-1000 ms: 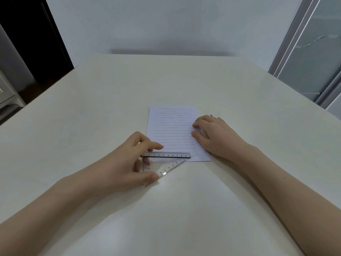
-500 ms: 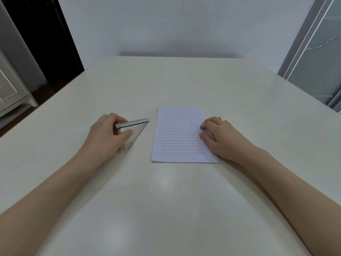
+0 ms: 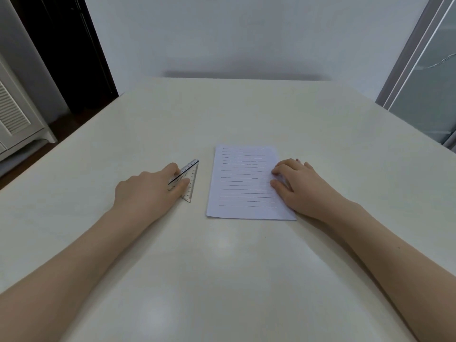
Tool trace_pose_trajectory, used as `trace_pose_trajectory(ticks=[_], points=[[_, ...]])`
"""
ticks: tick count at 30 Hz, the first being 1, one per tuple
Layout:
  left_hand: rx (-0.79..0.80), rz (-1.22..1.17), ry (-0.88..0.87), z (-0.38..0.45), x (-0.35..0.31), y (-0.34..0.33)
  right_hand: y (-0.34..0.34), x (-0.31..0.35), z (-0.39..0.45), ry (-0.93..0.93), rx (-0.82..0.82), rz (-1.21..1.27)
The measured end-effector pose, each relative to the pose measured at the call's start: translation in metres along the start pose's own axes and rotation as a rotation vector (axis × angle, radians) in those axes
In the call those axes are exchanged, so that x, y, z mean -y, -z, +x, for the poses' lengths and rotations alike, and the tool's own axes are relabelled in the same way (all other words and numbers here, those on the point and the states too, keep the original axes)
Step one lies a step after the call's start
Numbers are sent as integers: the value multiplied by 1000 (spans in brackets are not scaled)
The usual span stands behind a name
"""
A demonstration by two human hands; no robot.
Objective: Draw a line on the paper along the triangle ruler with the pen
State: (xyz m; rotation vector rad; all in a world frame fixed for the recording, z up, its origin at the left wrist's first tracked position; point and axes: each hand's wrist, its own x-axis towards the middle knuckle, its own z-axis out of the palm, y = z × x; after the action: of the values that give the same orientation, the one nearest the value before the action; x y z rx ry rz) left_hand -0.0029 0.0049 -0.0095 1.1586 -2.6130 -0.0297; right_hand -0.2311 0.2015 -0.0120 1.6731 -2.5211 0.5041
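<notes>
A: Your left fingers (image 3: pixel 175 169) are pinched on the triangle ruler (image 3: pixel 188 180): the forefinger lies over its far edge and the thumb presses across its near face, so your left hand (image 3: pixel 145 191) is clamped on it.

B: And where does the ruler sit from those fingers?

A: It pokes out past them toward the paper (image 3: pixel 245 181), one corner pointing away from you, another pointing back toward you below the thumb. Whether it lies flat on the table (image 3: pixel 222 267) or is tipped up a little, you cannot tell from here. It is clear of the sheet, with a strip of bare table between the two.

B: What about the other side?

A: Your right hand (image 3: pixel 299 186) rests on the right margin of the lined paper, the fingers slightly spread and curled downward, fingertips and thumb pressing the sheet. They grip nothing; they only hold it flat. A small reddish tip shows just beyond those fingers, too small to tell what it is.

B: So the sheet lies between both sets of fingers?

A: Yes, touching the right ones, apart from the left ones.
</notes>
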Motion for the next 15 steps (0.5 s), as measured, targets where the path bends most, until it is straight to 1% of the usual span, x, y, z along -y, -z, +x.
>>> trace_pose_trajectory(ticks=[3, 8, 11, 13, 15], points=[[-2, 48, -13, 0, 0, 0, -1, -1, 0, 3, -9, 6], [1, 15, -9, 0, 1, -2, -1, -1, -1, -3, -14, 18], [-38, 3, -13, 1, 2, 2, -1, -1, -1, -9, -11, 27], [-81, -56, -27, 1, 3, 6, 1, 0, -1, -16, -10, 35], [-111, -222, -41, -1, 3, 10, 3, 2, -1, -24, -36, 70]])
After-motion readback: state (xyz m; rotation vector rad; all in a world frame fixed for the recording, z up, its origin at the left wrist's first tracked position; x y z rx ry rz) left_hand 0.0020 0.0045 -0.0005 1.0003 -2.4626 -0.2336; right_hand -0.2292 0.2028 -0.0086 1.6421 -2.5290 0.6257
